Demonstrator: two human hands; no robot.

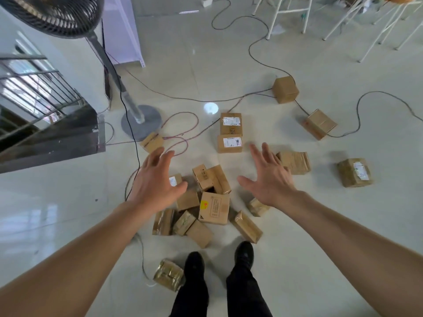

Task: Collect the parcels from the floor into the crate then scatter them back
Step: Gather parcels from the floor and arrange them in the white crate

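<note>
One taped parcel [169, 274] lies on the floor [320, 236] just left of the person's shoes [194, 263]. Beyond the shoes, a pile of parcels [214, 208] sits between the outstretched arms. Over it the left hand [158, 179] and right hand [269, 179] are spread wide, fingers straight, holding nothing. Farther off, loose parcels [230, 143] lie scattered to the right and far among cables [357, 115]. A fan [140, 121] stands far left.
</note>
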